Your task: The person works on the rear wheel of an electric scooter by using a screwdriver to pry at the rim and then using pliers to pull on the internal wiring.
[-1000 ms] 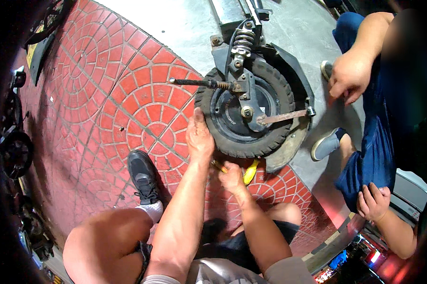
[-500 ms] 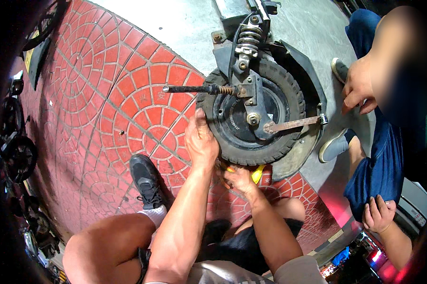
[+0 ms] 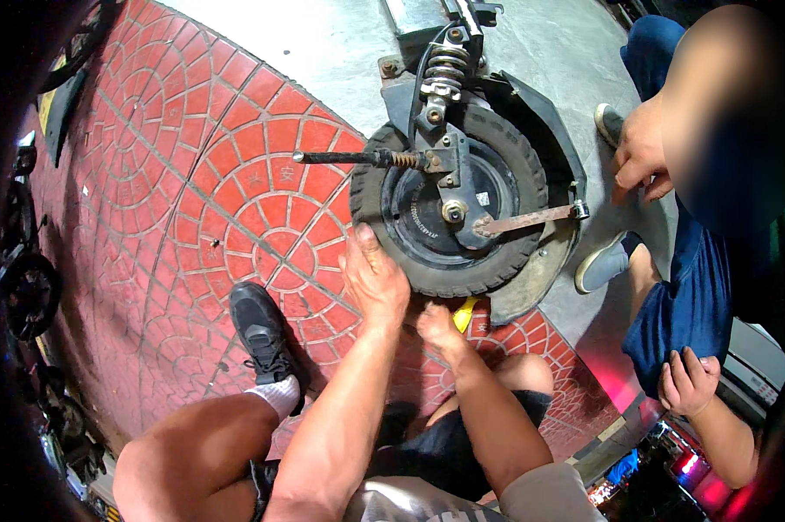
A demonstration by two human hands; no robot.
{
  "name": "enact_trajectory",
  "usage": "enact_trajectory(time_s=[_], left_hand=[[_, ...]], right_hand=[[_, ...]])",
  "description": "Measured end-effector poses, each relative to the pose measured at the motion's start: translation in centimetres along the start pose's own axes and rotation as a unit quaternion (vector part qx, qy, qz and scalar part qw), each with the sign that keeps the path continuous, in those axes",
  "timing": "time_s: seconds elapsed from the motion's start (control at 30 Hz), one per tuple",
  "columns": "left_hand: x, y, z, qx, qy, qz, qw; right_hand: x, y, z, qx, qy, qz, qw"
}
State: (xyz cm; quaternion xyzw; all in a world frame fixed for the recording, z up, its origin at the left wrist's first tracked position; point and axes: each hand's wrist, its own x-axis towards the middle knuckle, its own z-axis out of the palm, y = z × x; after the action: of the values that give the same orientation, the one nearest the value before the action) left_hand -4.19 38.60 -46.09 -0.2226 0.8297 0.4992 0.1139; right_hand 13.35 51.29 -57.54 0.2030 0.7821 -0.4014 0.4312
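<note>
Left hand (image 3: 378, 285), loosely open, rests against the tyre (image 3: 472, 280); right hand (image 3: 438, 327) curls beside a yellow handle (image 3: 464, 316), hold unclear. Steadying the tyre should help.

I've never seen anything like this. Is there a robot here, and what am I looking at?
There's no robot: these are a person's bare hands, seen from a wide camera on their head, looking down. Its lens bends things near the rim. The left hand is against the edge of a black wheel, with a coil spring beyond it. The right hand is low by the wheel, next to something yellow; whether it holds anything isn't clear. Red tiles cover the floor nearby.
</note>
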Motion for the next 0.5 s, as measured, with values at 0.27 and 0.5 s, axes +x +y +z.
enact_trajectory(time_s=[0.27,0.5], left_hand=[[-2.6,-2.6,0.7,0.124,0.035,0.002,0.992],[-1.6,-3.9,0.3,0.055,-0.017,0.058,0.997]], right_hand=[[-0.7,-2.7,0.2,0.179,0.063,0.07,0.979],[1.6,-1.1,0.7,-0.022,0.066,0.006,0.998]])
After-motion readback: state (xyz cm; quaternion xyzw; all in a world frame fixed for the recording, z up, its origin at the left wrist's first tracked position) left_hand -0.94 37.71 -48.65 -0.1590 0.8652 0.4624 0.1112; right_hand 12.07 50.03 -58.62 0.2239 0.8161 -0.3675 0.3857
